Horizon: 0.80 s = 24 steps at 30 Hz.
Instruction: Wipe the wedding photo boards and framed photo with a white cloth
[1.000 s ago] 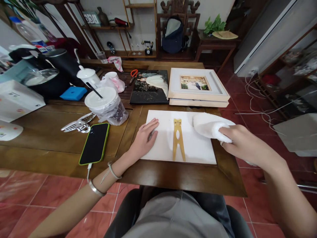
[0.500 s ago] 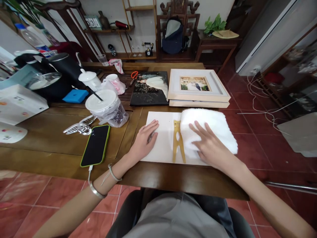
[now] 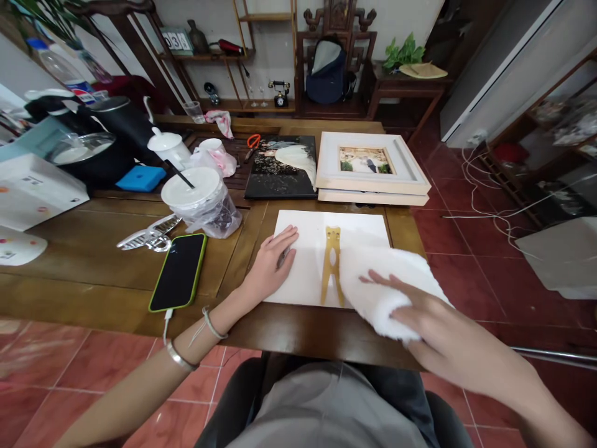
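While the left hand (image 3: 268, 270) steadies the white board (image 3: 305, 274), the white cloth (image 3: 361, 292) lies over the board's right part, hanging past its near right corner onto the bench (image 3: 298, 330). Yellow two-legged piece (image 3: 332, 239) sits flat mid-board, bare apart from its right edge, where I can't tell if the cloth touches or just sits beside it.

My read: step in hand is working the cloth across the board. Next move probably calls for flattening the bunched near edge, without dragging the yellow piece.

Right hand (image 3: 426, 323) on top of the cloth, forearm in from the lower right, thumb at a near fold. Fingers spread, motion-blurred; can't tell if they pinch cloth. Left forearm in from the lower left, palm down on the board's left edge, fingers together, thumb apart, gripping nothing.

Beyond the board: black picture panel (image 3: 280, 177), stacked frames (image 3: 420, 185) to its right. Left of the board: bagged cup (image 3: 193, 186), phone (image 3: 177, 274) nearer the bench edge.
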Motion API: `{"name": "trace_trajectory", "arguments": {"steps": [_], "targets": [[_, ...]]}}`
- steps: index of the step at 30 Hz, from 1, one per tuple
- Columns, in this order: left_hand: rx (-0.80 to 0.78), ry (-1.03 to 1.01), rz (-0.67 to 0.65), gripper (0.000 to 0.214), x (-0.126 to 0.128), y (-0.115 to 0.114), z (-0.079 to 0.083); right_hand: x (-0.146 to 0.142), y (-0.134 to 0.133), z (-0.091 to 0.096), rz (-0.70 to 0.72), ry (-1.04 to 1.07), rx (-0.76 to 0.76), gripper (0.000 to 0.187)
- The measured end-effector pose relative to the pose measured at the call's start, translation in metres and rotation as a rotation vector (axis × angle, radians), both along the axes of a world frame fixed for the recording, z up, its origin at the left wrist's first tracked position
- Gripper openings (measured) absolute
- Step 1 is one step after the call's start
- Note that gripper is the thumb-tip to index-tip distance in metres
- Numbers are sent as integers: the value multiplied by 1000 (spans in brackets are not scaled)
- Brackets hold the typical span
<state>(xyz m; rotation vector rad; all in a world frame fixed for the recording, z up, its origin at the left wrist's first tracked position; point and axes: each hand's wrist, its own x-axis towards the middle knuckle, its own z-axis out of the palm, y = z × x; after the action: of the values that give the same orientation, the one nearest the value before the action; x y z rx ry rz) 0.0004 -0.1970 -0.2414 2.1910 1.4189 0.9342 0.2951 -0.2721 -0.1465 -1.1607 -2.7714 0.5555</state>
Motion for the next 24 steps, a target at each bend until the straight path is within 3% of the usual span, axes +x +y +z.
{"name": "trace_trajectory", "arguments": {"steps": [7,12,17,24], "targets": [[1,-6,-9,35,0,1,-1,-35,75,-33,-129,33,147,28],[-5,-27,-12,35,-1,1,-2,-56,99,-45,-130,-16,267,35],[-2,-19,-9,35,-1,1,-2,-57,78,-44,-65,-79,288,34],[-11,-2,-11,35,0,0,-2,-49,5,-38,18,-35,238,23]]}}
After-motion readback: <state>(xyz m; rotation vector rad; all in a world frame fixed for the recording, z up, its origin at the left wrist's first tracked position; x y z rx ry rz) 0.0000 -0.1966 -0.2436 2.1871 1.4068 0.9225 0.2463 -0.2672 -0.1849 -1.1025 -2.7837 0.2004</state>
